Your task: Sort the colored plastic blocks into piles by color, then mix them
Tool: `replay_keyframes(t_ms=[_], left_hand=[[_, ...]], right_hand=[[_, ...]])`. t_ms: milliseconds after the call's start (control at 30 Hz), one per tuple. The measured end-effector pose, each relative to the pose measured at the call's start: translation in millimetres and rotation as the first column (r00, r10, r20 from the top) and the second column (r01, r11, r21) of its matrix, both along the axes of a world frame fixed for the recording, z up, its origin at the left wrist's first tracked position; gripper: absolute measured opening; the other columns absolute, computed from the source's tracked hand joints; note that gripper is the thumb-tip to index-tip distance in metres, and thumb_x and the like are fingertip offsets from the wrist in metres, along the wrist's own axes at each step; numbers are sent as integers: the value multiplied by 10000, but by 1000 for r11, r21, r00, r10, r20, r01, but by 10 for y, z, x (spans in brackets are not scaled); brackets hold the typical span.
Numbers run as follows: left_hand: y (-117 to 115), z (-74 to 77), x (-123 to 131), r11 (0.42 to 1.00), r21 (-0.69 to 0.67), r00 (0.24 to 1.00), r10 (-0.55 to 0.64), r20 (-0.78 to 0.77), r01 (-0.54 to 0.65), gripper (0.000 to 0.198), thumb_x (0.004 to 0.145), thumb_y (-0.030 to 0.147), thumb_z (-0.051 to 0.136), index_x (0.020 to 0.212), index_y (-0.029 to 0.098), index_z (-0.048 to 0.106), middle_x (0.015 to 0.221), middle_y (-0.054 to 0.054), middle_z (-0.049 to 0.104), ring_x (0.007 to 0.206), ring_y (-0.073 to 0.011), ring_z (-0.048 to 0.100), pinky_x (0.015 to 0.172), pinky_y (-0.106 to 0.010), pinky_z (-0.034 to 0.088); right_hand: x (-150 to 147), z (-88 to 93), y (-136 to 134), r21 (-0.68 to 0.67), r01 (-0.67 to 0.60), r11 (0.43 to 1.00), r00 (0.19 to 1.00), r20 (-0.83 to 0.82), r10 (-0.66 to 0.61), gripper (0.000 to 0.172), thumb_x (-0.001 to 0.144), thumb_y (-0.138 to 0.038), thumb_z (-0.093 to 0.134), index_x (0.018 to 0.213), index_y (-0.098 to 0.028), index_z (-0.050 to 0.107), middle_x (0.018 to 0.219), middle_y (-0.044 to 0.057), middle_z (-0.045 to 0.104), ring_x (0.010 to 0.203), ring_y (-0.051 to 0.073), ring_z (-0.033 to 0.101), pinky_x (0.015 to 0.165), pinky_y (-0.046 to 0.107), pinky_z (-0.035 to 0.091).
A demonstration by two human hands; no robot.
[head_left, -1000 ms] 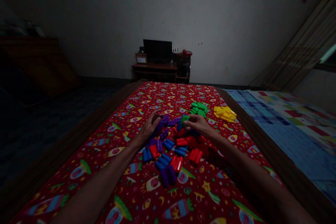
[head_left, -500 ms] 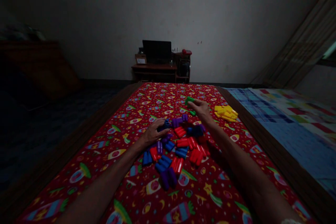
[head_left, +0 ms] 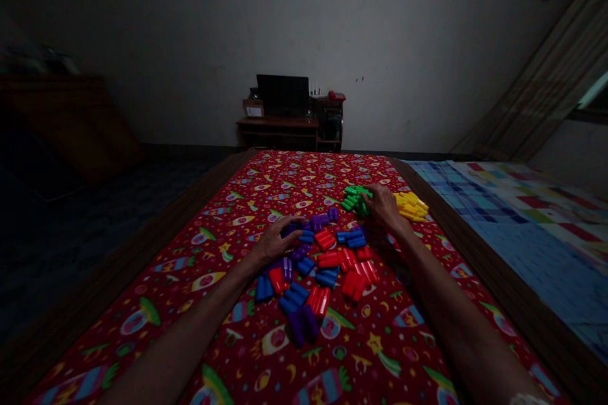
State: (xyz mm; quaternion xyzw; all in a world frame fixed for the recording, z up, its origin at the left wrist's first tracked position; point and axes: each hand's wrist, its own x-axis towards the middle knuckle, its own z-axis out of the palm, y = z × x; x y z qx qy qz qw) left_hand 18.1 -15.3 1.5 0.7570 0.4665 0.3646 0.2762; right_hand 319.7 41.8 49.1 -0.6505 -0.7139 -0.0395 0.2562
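At the green pile [head_left: 352, 199], my right hand [head_left: 381, 204] has its fingers closed around the edge of a green plastic block [head_left: 365, 192]; the hand partly hides the pile. My left hand [head_left: 276, 240] rests low over the left side of the mixed blocks, fingers stretched and thumb apart. Near its fingertips lie a blue block [head_left: 306, 236] and a purple block [head_left: 320, 222]. Closer to me are scattered red blocks [head_left: 354, 286], more blue blocks [head_left: 293, 297] and a purple block [head_left: 303, 324], all made of joined tubes.
A yellow pile [head_left: 412, 206] lies just right of my right hand. Everything sits on a red patterned cloth [head_left: 228, 323] over a long surface with a dark edge [head_left: 142, 272]. Beyond stand a desk with a monitor [head_left: 283, 95]; bedding [head_left: 513, 247] lies to the right.
My right hand has moved right and slightly nearer with the green block, and more green blocks now show beside it. My left hand has stayed in place, its fingers slightly shifted over the blue block.
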Motion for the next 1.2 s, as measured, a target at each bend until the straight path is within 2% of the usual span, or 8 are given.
replay_keyframes(t_ms=[200,300,433,600,767,867,1067,1200], left_hand=[[87,-89,-34,990,23,976,131,176,-137,657,903,619,306,1315,152,512,1366,-142,553,1280,-270,493,1084,-428,375],[182,-197,-69,982,-10,951,187,248,-190,719,891,660,280,1336,136,494,1408,-156,512,1322,-275,450,1122,-451,328],[235,-258,-82,993,-53,959,117,257,-107,744,874,699,301,1344,162,510,1423,-136,506,1318,-281,460,1140,-466,304],[138,-116,-92,992,-119,977,-16,213,43,768,868,723,277,1293,160,578,1367,-123,569,1293,-299,490,1129,-475,314],[27,18,-117,982,-171,975,-37,221,76,763,894,693,206,1268,163,608,1315,-111,614,1239,-302,542,1086,-462,376],[7,28,-105,991,-118,994,-48,101,60,758,888,693,204,1250,175,623,1305,-105,623,1221,-305,554,1071,-462,390],[-12,21,82,987,14,980,-156,-124,159,734,919,625,150,1262,163,606,1339,-101,597,1243,-270,533,1099,-446,368],[-109,146,102,986,125,961,-75,-266,111,670,957,535,150,1330,134,536,1404,-126,531,1334,-250,441,1142,-457,302]], right_hand=[[-166,-80,-95,-44,-304,952,938,-187,291,452,939,-422,396,866,-132,735,723,56,696,708,192,643,641,251,433],[-373,-266,-153,-115,-553,825,811,-300,502,575,946,-549,308,1052,-144,702,958,78,715,946,226,642,801,297,480],[-625,-375,-244,-221,-711,668,697,-350,626,774,896,-708,223,1298,-149,576,1416,154,490,1352,279,382,1105,427,302],[-816,-259,-389,-214,-820,532,565,-457,687,806,874,-753,178,1302,-189,564,1337,105,558,1267,265,467,1079,407,337],[-585,-165,-474,-114,-644,757,699,-489,521,743,908,-704,171,1070,-153,643,843,53,656,834,212,605,819,353,484],[-252,-297,-644,-108,-492,864,797,-456,397,695,924,-675,186,1052,-163,639,923,87,666,888,228,609,854,379,482],[-162,-728,-1139,-130,-447,885,814,-471,341,686,920,-666,229,1370,-223,497,1473,122,423,1411,278,290,1147,504,245],[-532,-619,-1206,-65,-492,868,756,-526,389,635,958,-575,233,1413,-189,451,1487,127,408,1396,247,336,1144,462,283]])
